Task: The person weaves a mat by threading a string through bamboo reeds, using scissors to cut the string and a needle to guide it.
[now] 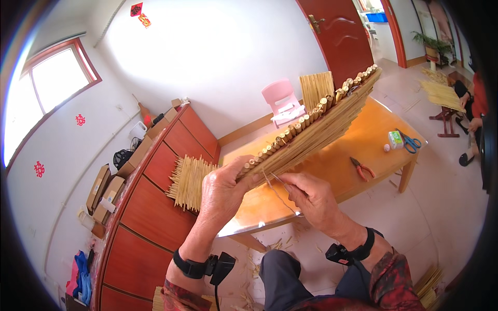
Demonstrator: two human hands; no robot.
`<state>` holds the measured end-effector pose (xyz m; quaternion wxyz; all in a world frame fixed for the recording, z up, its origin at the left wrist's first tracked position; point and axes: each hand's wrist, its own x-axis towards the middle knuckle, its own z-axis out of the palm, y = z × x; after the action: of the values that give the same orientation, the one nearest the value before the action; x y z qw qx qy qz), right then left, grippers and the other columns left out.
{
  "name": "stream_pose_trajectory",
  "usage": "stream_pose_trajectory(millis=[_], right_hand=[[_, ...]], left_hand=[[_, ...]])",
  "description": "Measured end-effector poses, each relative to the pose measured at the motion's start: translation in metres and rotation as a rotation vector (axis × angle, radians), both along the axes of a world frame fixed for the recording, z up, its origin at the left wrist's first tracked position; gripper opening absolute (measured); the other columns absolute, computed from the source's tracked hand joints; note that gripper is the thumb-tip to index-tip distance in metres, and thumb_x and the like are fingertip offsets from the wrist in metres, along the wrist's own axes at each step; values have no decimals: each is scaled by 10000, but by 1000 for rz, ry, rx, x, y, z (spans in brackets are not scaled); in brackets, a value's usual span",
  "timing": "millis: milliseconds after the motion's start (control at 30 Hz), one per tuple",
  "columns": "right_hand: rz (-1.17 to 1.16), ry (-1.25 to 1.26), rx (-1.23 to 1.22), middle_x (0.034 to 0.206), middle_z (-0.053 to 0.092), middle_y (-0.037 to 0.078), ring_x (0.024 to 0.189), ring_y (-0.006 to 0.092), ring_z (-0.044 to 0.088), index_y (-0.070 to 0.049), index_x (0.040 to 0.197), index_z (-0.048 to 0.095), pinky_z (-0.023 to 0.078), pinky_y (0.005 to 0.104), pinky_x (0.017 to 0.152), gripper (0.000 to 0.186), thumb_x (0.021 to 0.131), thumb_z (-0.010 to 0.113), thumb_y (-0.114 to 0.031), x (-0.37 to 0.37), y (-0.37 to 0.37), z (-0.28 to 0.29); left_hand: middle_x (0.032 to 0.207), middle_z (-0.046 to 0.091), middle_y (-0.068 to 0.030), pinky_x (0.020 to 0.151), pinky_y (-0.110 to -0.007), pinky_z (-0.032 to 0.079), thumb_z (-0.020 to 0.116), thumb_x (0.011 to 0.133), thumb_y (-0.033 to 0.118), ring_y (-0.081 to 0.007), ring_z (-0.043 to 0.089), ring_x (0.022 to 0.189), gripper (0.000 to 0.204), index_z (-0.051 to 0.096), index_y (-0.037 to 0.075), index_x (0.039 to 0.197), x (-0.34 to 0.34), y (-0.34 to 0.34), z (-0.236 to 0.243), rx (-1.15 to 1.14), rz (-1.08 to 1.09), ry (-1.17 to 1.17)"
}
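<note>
A panel of bound reed stalks (316,129) is held up at a slant over the orange table (290,186), its cut ends in a row along the upper edge. My left hand (223,189) grips its lower left end. Beside it my right hand (311,199) has thumb and forefinger pinched on a thin twine (277,194), which hangs in a loop below the panel. Red-handled pliers (363,168), blue scissors (410,142) and a small white plastic container (395,140) lie on the table's right part.
At left are red cabinets (142,212) with cardboard boxes and a stack of stalks (189,184). A pink chair (280,96) and upright panel (316,83) stand behind the table. At right a person (474,103) sits by a wooden stool (446,122). Stalk scraps (282,243) litter the floor.
</note>
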<state>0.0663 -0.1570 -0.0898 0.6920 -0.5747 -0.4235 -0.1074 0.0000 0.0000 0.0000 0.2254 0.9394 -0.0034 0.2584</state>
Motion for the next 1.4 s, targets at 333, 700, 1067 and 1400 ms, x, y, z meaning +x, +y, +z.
stream_pose_trajectory(millis=[333,700,1067,1400], right_hand=[[-95,-210,46,925,601,163,800,243,600,26,1056,555,468,283,694,262,798,513,52,12,13,12],[-146,-220,-22,929,597,162,833,320,591,-49,1080,555,490,347,692,319,768,564,15,11,13,12],[-125,-248,-28,936,601,171,812,292,596,-17,1095,550,470,317,697,297,805,514,35,11,11,14],[-89,-221,-38,949,600,170,840,288,597,-17,1092,549,473,316,711,284,813,511,22,15,12,14]], left_hand=[[811,622,1,681,-203,448,655,784,113,-24,526,749,296,583,19,1055,-1,-8,12,-45,32,78],[794,638,-137,631,-297,471,669,758,181,-228,620,680,302,605,78,1034,1,-4,7,-18,7,0],[772,636,-139,646,-289,471,675,751,174,-215,621,687,316,601,78,1043,2,0,6,-44,-12,0],[750,639,-123,634,-270,470,685,747,196,-156,616,659,327,603,70,1038,5,8,5,-121,-22,19]])
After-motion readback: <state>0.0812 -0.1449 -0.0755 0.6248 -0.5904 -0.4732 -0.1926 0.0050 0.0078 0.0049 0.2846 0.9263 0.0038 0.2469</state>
